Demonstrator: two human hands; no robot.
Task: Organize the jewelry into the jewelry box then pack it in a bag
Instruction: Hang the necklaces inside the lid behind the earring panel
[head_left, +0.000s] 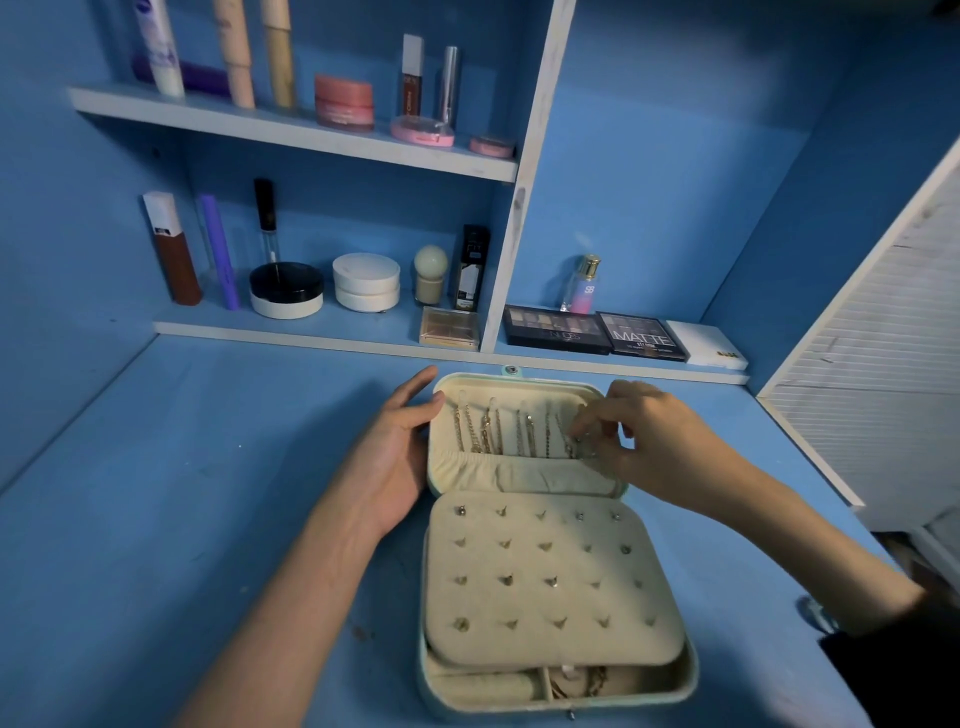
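Box (688, 675) open, lower centre; stud panel (550, 571) nearest us. Beyond, at the lid (519, 475), our left hand (395, 457) rests flat-fingered on its left edge; right hand (649, 441) pinches the rightmost chain (568, 441). We judge: brace lid, lay chain straight, clear of neighbours.

The open jewelry box (693, 675) lies on the table (208, 467), its lid (519, 380) flat at 12 o'clock with chains (488, 434) side by side in it and an earring panel (571, 597) over the base. The left hand (395, 452) touches the lid's 9 o'clock edge; the right hand (649, 436), at 3 o'clock, pinches the rightmost chain. Behind, at 12 o'clock, a shelf (311, 332) holds cosmetics.
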